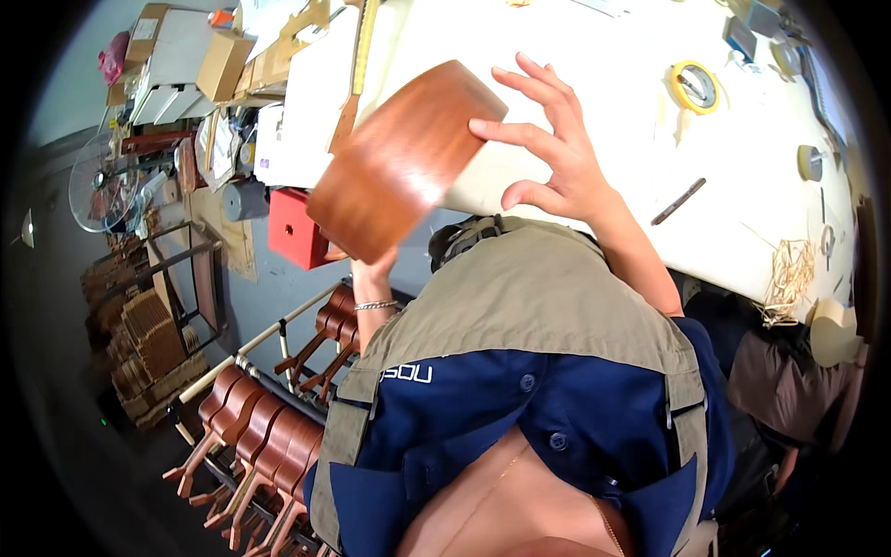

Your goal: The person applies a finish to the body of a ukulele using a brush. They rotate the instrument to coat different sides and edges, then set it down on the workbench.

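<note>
A curved, glossy reddish-brown wooden chair backrest (404,162) is held up tilted in front of me, over the near left edge of the pale worktable (594,46). My left hand (375,267) grips it from below at its lower end; most of those fingers are hidden behind the wood. At the upper right end, my right hand (561,139) has its fingers spread, and one fingertip meets the edge of the wood. The thumb stands apart from it.
Several similar wooden backrests (278,436) hang on a rack at lower left. Beside the table is a red box (293,227). A yellow tape roll (714,88), a dark pen (678,201) and a straw-coloured bundle (789,278) lie rightward. A fan (100,181) stands far left.
</note>
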Demonstrator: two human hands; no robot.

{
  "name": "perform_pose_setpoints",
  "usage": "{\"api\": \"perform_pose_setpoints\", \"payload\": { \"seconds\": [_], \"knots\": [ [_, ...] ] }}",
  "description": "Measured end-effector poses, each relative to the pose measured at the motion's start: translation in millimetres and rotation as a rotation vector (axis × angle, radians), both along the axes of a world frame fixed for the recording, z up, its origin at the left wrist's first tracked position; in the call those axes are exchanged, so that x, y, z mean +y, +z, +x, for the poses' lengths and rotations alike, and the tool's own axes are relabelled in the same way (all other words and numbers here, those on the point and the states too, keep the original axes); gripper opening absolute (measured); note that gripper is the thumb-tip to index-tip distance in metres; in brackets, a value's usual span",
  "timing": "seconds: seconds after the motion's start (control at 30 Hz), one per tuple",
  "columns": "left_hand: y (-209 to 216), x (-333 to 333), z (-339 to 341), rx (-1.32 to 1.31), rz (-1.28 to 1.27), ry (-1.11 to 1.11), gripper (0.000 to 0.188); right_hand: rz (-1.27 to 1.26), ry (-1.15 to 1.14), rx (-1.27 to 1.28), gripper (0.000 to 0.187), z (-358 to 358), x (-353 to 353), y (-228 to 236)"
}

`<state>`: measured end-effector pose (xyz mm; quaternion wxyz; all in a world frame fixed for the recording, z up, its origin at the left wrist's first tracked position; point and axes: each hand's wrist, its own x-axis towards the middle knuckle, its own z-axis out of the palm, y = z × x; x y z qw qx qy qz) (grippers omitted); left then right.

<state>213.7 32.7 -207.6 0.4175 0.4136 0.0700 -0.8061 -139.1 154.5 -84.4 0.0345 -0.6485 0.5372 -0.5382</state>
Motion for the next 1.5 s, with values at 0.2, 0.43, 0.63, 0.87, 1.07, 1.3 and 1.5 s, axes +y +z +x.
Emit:
{"api": "perform_pose_setpoints", "payload": {
  "seconds": [0.2, 0.43, 0.63, 0.87, 1.07, 1.3, 1.5],
  "knots": [
    [54.6, -22.0, -13.3, 0.107, -0.261, -0.031, 0.037, 0.076, -0.053, -0.244, 0.061, -15.8, 2.3, -24.1],
    [65.7, -40.8, -41.4, -0.097, -0.53, 0.063, 0.053, 0.17, -0.041, -0.355, 0.081, 0.1, 9.5, -27.4],
    [43.9, -48.5, -30.8, 0.145, -0.562, 0.144, 0.046, 0.156, -0.033, -0.471, 0.096, 5.4, 10.5, -16.9],
    [74.0, -56.5, -49.2, -0.081, -0.5, 0.165, 0.044, 0.259, -0.102, -0.418, 0.103, 5.3, 13.1, -28.5],
    [86.9, -55.9, -60.4, -0.094, -0.535, 0.143, 0.043, 0.276, -0.158, -0.344, 0.099, 7.9, 18.5, -44.4],
    [101.7, -55.5, -67.4, -0.213, -0.708, 0.047, 0.047, 0.294, -0.203, -0.356, 0.094, 9.1, 24.8, -61.4],
    [128.1, -50.5, -79.8, -0.259, -0.777, 0.041, 0.047, 0.375, -0.143, -0.603, 0.087, 8.2, 29.4, -80.5]
  ]
}}
